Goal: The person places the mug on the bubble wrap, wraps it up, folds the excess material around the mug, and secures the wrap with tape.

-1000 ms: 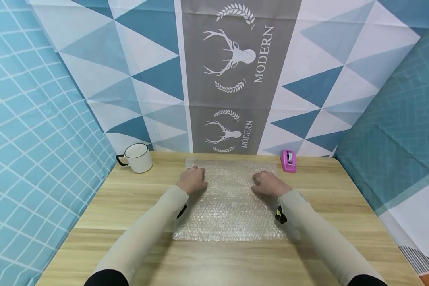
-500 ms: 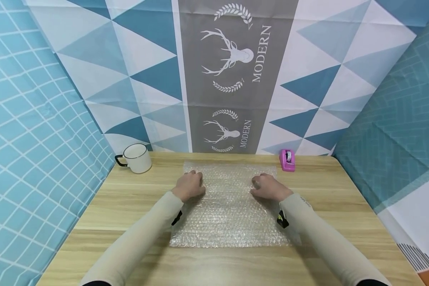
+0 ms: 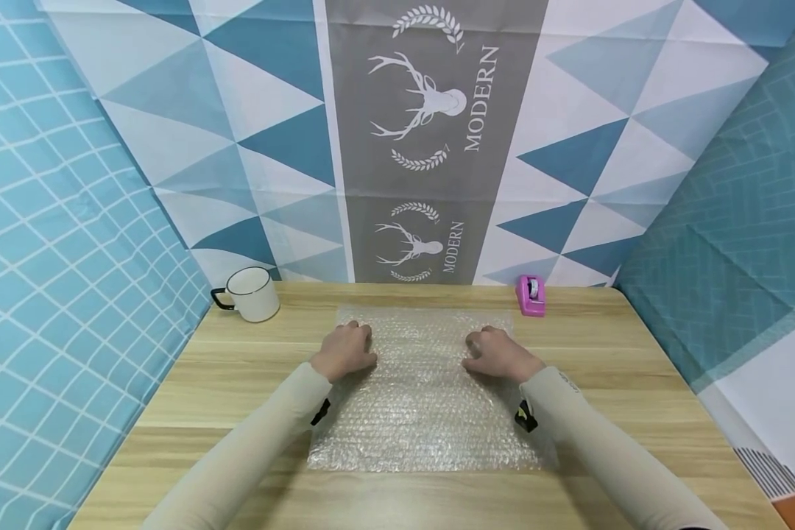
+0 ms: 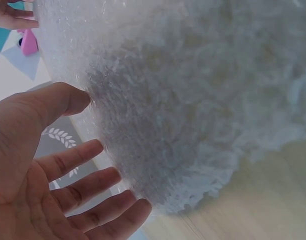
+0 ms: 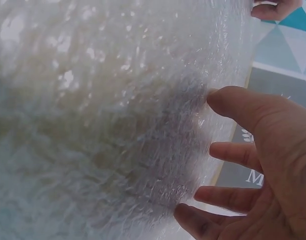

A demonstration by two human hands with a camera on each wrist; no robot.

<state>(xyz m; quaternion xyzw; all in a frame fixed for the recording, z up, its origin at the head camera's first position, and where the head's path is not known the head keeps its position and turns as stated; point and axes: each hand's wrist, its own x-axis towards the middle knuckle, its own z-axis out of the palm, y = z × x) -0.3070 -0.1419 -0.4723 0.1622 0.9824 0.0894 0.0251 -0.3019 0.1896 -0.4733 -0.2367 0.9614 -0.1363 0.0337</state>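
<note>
A clear sheet of bubble wrap lies flat on the wooden table in the head view. On its left side rests my left hand, fingertips and thumb touching the surface. My right hand presses the right side in the same way, level with the left. Seen from the left wrist, the fingers are spread and loosely bent, their tips on the wrap. The right wrist view has the thumb and fingers apart, also tip-down on the sheet. Neither hand pinches the plastic.
A white mug with a black handle stands at the table's back left. At the back right sits a pink tape dispenser. Patterned cloth hangs behind the wooden table, with more cloth along both sides.
The bubble wrap has slid toward me along the table, both hands moving with it. My left hand has also shifted slightly left. Mug and tape dispenser stay put.
</note>
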